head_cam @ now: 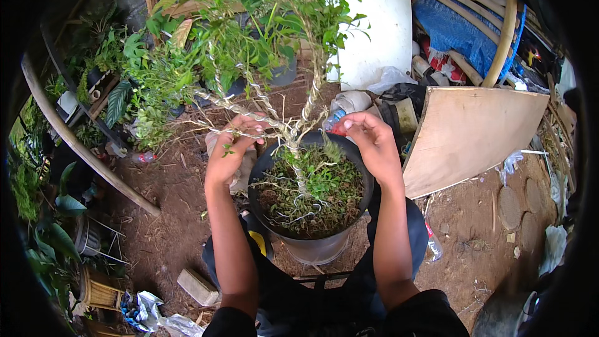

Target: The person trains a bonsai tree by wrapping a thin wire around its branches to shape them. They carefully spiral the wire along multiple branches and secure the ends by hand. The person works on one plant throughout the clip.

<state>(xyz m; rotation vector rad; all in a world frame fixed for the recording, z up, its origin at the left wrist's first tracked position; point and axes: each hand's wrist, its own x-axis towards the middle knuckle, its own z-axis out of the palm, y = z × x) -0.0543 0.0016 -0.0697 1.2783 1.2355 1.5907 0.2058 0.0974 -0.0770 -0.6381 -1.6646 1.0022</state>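
Observation:
A small tree with wire coiled around its trunk (298, 168) and branches stands in a black plastic pot (313, 248). Green leaves crown the branch ends, and low weeds and moss (323, 182) cover the soil. At the trunk's left, my left hand (234, 150) pinches a thin lower branch (213, 127) between thumb and fingers. My right hand (372, 142) is raised above the pot's right rim, thumb close to the curled fingertips. Whether something small sits in that pinch cannot be made out. Loose wire ends (309, 215) curl over the soil.
A plywood sheet (472, 135) leans at the right, below bamboo poles (503, 32) and a blue tarp (440, 23). Behind the tree stands a white panel (374, 18). A curved pole (79, 150) crosses the left side. A brick (198, 286) lies on the dirt floor.

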